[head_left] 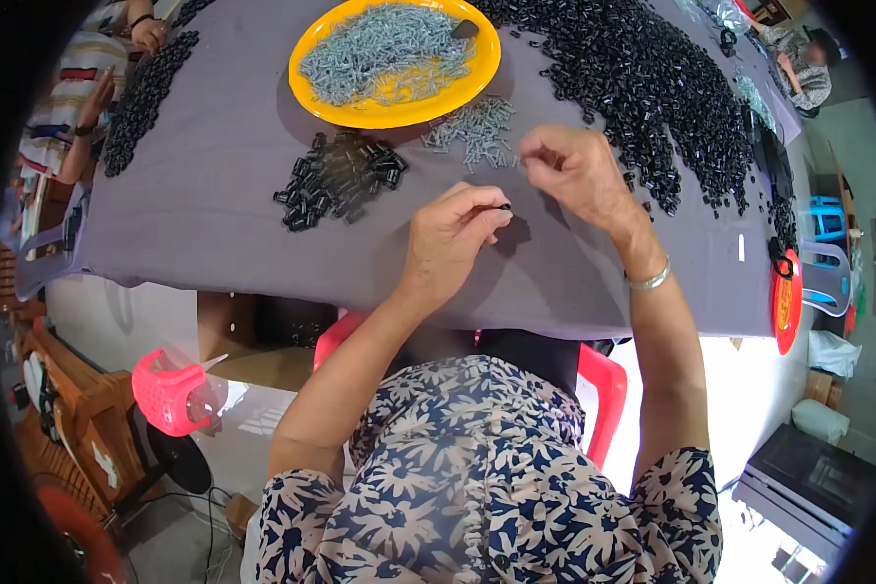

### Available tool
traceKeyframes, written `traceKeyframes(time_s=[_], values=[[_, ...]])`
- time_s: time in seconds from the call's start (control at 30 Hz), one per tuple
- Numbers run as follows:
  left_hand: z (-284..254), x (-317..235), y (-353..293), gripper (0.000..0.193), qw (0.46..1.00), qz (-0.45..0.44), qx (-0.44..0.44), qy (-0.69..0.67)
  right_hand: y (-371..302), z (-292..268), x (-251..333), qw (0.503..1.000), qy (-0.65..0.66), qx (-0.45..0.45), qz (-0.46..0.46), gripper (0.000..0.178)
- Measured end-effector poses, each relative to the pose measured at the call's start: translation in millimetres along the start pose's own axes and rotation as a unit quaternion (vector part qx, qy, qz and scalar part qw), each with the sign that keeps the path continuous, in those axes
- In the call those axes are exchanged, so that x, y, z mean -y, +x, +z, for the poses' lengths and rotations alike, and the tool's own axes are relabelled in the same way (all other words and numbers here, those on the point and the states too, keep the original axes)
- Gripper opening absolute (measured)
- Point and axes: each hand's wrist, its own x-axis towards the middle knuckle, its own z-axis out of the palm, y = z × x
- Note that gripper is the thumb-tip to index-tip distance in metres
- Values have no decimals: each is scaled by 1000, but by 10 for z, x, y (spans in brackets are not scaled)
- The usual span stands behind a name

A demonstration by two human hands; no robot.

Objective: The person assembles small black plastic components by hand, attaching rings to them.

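Above the grey tablecloth, my left hand (448, 234) pinches a small black plastic piece (505, 206) between thumb and fingertips. My right hand (576, 173) hovers to its right with thumb and fingers drawn together; whatever it may grip is too small to make out. Just beyond and between the hands lies a loose heap of silver screws (475, 131). Behind that heap, a yellow plate (300, 88) bears many more screws (380, 54), with a dark flat piece (464, 29) at its right rim. Left of my hands sits a small pile of black plastic pieces (336, 185).
A large spread of black pieces (642, 88) covers the table's right side; another pile (146, 97) lies at the left edge. Beside that pile are another person's hands (92, 102). A further person (798, 73) is at the far right. A red plate (786, 302) hangs at the right edge.
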Motion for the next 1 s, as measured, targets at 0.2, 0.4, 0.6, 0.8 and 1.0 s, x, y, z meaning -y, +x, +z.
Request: traceKeyframes(time_s=[0.2,0.4,0.6,0.8,1.0], values=[[-2,61,13,11,1000,5,-7,-6,-261,124,151,924,346,23,162,8],[14,60,9,10,1000,9,-10,-11,-329,98,272,940,306,17,152,6],[8,85,7,10,1000,9,-9,-7,-295,40,318,989,136,18,54,12],[20,109,6,10,1000,23,-11,14,-266,-8,354,996,80,22,15,10],[15,81,0,12,997,26,1,76,-141,-102,427,995,6,69,-70,8]])
